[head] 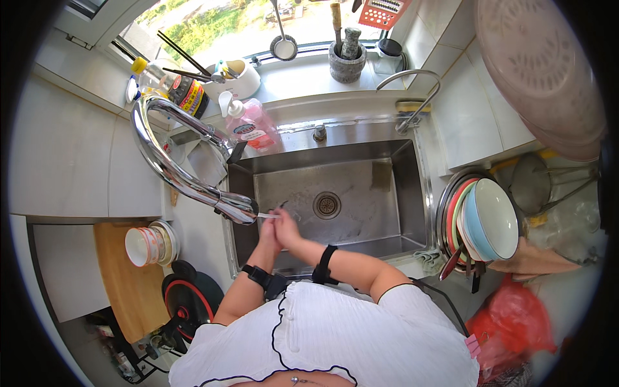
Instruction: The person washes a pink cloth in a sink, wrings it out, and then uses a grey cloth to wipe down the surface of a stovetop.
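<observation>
Pressed together over the left part of a stainless steel sink (pixel 358 193) are my left hand (pixel 269 233) and my right hand (pixel 287 229). A thin stream of water (pixel 267 215) runs from the spout of a chrome gooseneck faucet (pixel 193 186) onto them. My fingers overlap, so I cannot tell how far they are closed or whether anything lies between them. Black straps are on both forearms. A round drain strainer (pixel 327 205) sits in the sink floor, to the right of my hands.
Behind the faucet stands a pink pump soap bottle (pixel 254 126). A stone mortar with pestle (pixel 347 62) is on the windowsill. Stacked bowls and plates (pixel 491 220) lean right of the sink, knife handles beside them. Smaller bowls (pixel 147 245) and a black-and-red lid (pixel 188 302) are at left.
</observation>
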A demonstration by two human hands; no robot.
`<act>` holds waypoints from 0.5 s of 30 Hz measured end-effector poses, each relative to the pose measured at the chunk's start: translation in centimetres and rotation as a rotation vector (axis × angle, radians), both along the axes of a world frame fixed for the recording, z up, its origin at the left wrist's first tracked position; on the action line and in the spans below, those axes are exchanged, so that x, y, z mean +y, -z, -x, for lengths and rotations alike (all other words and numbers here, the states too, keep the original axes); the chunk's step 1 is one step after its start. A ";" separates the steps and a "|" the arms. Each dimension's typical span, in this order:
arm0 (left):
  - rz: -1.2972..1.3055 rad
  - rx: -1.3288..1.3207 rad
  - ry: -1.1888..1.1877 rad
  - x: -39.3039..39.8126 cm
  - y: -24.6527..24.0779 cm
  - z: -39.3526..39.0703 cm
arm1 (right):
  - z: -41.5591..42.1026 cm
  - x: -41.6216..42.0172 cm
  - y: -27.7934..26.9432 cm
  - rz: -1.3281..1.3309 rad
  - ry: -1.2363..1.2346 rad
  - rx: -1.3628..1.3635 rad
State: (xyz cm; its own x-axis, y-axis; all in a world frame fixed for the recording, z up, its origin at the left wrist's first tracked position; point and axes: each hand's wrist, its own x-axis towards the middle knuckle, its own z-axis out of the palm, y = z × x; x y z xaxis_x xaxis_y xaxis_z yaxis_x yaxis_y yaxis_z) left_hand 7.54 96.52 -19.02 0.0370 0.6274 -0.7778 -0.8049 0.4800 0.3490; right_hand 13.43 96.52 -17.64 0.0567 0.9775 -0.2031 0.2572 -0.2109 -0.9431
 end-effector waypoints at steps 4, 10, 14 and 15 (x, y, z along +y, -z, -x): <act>-0.022 0.076 0.066 1.2 -3.9 -2.0 | 0.9 0.8 4.0 0.116 0.119 0.244; 0.099 0.067 0.114 1.5 -4.6 -2.2 | -0.7 1.5 5.0 0.378 0.049 0.224; -0.245 -0.265 0.083 -0.3 4.1 2.4 | 0.6 0.1 2.7 0.112 -0.025 0.006; 0.039 0.059 0.102 1.2 -4.2 -2.0 | -0.7 2.2 4.3 0.192 0.079 0.157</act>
